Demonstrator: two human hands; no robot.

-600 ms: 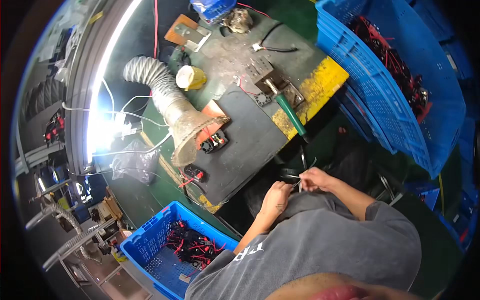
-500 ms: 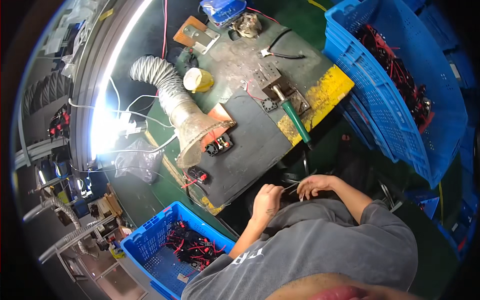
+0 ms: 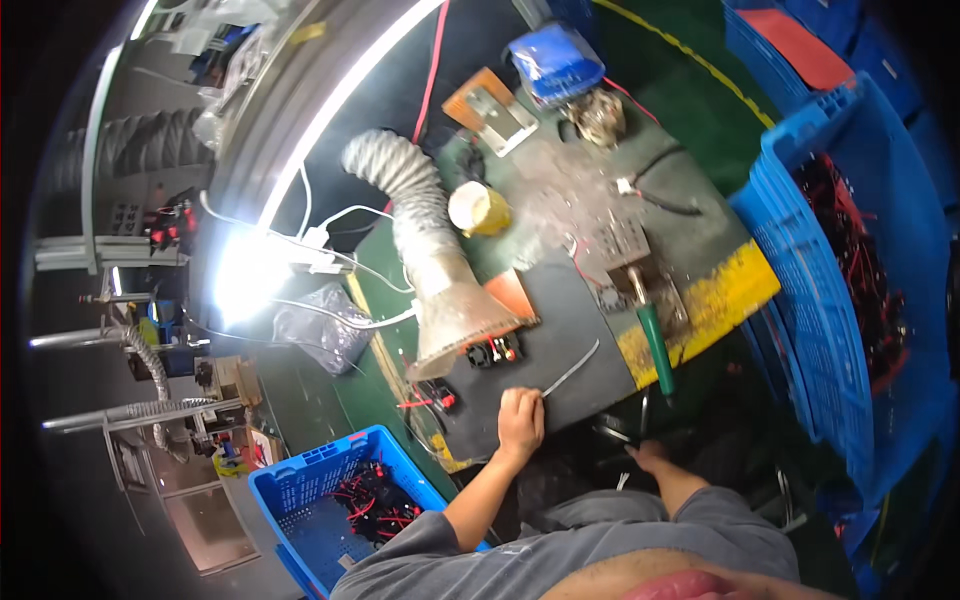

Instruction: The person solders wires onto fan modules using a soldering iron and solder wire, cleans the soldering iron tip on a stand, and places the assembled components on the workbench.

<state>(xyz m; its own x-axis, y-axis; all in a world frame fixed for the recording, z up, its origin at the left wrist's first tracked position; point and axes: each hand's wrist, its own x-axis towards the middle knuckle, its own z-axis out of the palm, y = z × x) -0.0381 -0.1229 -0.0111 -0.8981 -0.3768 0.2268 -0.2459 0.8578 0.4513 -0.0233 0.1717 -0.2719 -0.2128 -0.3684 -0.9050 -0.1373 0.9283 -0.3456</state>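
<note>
My left hand (image 3: 521, 425) is at the mat's front edge with its fingers closed on a thin silvery wire (image 3: 572, 368), which slants up and right over the dark mat (image 3: 575, 300). Below the table edge, my right hand (image 3: 650, 456) is beside a shiny metal piece (image 3: 613, 433); its fingers are too dark and blurred to read. A soldering iron with a green handle (image 3: 656, 350) rests in a metal block stand (image 3: 630, 240). Under the fume hood (image 3: 455, 315) lies a small black fan (image 3: 490, 350) with red leads. Another small black part with red leads (image 3: 435, 397) lies left of my left hand.
Blue crates with red-and-black wired parts stand at the lower left (image 3: 300, 470) and right (image 3: 810, 290). A yellow-white cup (image 3: 480, 208), a blue container (image 3: 555, 65) and a black cable (image 3: 665, 203) sit farther back. A bright lamp (image 3: 245, 275) glows at left.
My left hand has moved from my lap up to the mat edge with the wire. My right hand has parted from it and moved lower right. The whole view has shifted.
</note>
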